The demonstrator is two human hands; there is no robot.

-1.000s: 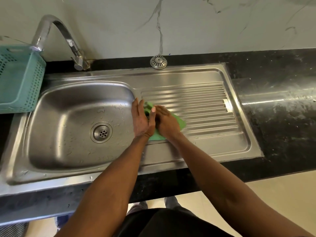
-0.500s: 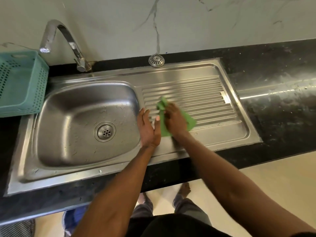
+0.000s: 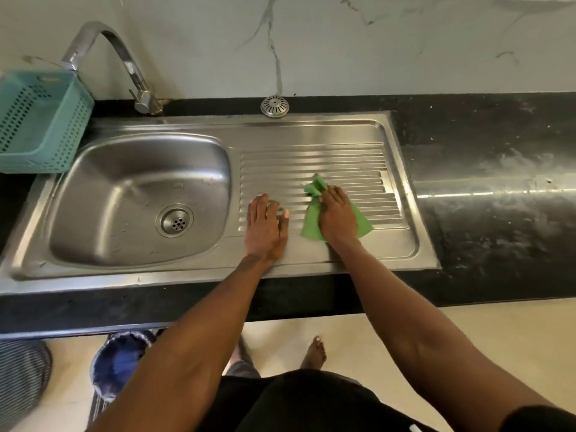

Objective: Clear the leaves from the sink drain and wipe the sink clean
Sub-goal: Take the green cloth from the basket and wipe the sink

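The steel sink has a round drain at the bottom of its basin, with no leaves visible in it; only water drops show. To its right lies the ribbed drainboard. My right hand presses flat on a green cloth spread over the ribs. My left hand rests flat with straight fingers on the steel at the drainboard's left end, a short gap from the cloth.
A curved tap stands behind the basin. A teal plastic basket sits at the left edge. A metal strainer cap lies on the black counter behind the drainboard. A bin with a blue bag stands on the floor.
My right hand has slid the green cloth rightward along the drainboard, away from my left hand, which has stayed near the basin's edge. The camera has shifted.
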